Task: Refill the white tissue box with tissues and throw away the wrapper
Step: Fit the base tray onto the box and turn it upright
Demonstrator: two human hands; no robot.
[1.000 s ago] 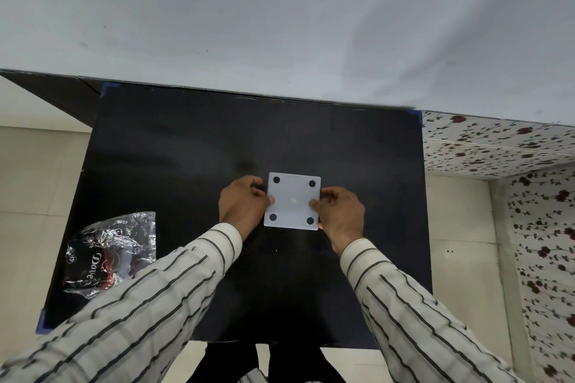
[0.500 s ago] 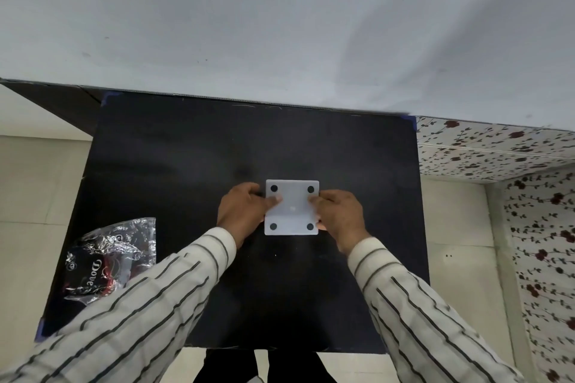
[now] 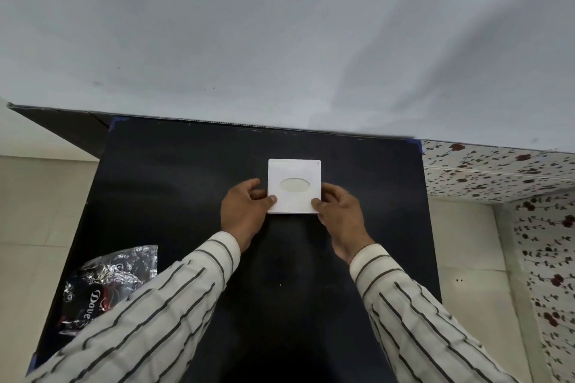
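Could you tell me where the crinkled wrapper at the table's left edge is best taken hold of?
Judging by its pose, pinch a raised fold of the wrapper from above: it lies flat and crumpled on the table, so no edge offers a side grip. The left sleeve covers its near corner.

Tissue box (image 3: 294, 186): turned over; the oval opening faces up now, where the four-dotted underside showed before.
Box place: a little farther across the worktop.

Tissue box (image 3: 294, 186) mid-table (image 3: 186, 196), wrapper (image 3: 105, 283) near-left
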